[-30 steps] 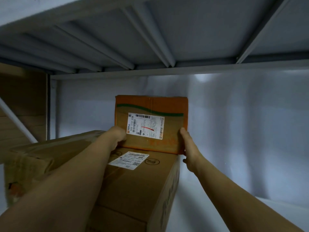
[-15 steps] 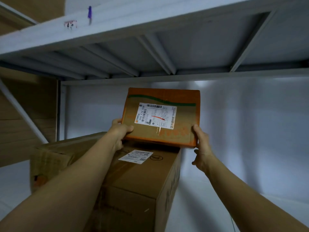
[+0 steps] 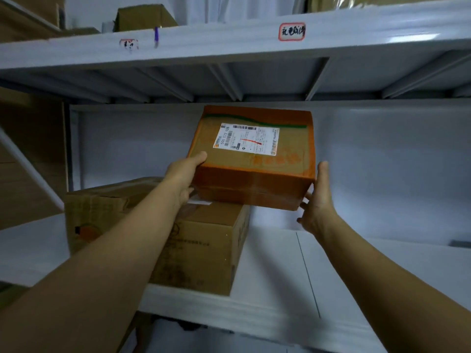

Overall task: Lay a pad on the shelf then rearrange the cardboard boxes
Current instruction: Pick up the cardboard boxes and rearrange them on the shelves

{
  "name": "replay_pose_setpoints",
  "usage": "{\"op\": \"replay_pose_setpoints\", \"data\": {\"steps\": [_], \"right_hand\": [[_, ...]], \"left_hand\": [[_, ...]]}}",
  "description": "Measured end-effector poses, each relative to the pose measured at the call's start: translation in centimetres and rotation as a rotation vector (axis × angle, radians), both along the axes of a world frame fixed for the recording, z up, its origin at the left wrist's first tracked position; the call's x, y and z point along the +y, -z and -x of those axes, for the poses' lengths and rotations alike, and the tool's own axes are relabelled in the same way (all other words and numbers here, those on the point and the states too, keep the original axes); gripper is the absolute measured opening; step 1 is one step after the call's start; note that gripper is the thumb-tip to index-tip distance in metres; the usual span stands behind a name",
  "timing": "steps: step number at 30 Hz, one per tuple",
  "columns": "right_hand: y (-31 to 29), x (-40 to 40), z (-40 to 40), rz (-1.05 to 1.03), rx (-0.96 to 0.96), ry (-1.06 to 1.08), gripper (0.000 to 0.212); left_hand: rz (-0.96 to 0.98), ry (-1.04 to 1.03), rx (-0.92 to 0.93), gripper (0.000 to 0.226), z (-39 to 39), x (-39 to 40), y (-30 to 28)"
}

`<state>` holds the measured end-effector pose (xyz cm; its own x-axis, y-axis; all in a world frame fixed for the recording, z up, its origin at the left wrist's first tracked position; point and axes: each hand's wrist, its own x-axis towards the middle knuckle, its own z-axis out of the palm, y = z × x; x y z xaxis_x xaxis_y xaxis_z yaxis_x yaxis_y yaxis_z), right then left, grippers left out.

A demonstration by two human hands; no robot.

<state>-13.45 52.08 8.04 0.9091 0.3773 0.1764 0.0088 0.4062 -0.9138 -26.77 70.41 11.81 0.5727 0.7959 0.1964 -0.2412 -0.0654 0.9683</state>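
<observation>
Orange box (image 3: 251, 171) is coming up and toward me now, lifting off the big brown box (image 3: 204, 248) where it was sitting a second ago. That means I am moving boxes around on the white shelf (image 3: 356, 276). My left hand (image 3: 184, 174) and right hand (image 3: 317, 200) are squeezing its two sides, fingers curling underneath.

You hold a small box (image 3: 252, 171) of matt brown cardboard wrapped in glossy orange tape, a white paper label (image 3: 246, 139) stuck on top. Lower left sits a plain matt cardboard carton (image 3: 204, 248). The shelf (image 3: 280, 276) looks smooth, white-painted metal.
</observation>
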Motion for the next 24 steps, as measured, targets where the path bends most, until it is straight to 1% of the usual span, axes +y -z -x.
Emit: {"op": "replay_pose_setpoints", "data": {"steps": [2,5,10,15,19,22,24], "right_hand": [[-0.2,-1.8,1.2,-0.008,0.026,0.009,0.064],[-0.1,-4.5,3.0,0.007,0.082,0.026,0.072],[1.2,-8.4,5.2,0.028,0.112,0.039,0.082],[2.5,-12.5,7.0,0.039,0.169,0.018,0.091],[4.0,-16.3,8.5,0.048,0.202,0.001,0.093],[5.3,-19.8,9.7,0.036,0.233,-0.029,0.089],[6.1,-21.9,10.5,0.042,0.25,-0.036,0.084]], "left_hand": [[0.013,0.029,-0.049,0.041,0.9,-1.6,0.0],[0.04,0.079,-0.094,0.034,2.3,-4.0,-0.3],[0.016,0.115,-0.147,0.054,4.6,-7.9,-0.9],[-0.019,0.134,-0.142,0.059,6.4,-12.8,-0.5],[0.009,0.111,-0.154,0.057,7.5,-16.3,1.3],[0.118,0.168,-0.119,0.068,8.8,-19.0,3.7],[0.184,0.187,-0.106,0.068,9.4,-20.4,5.6]]}}
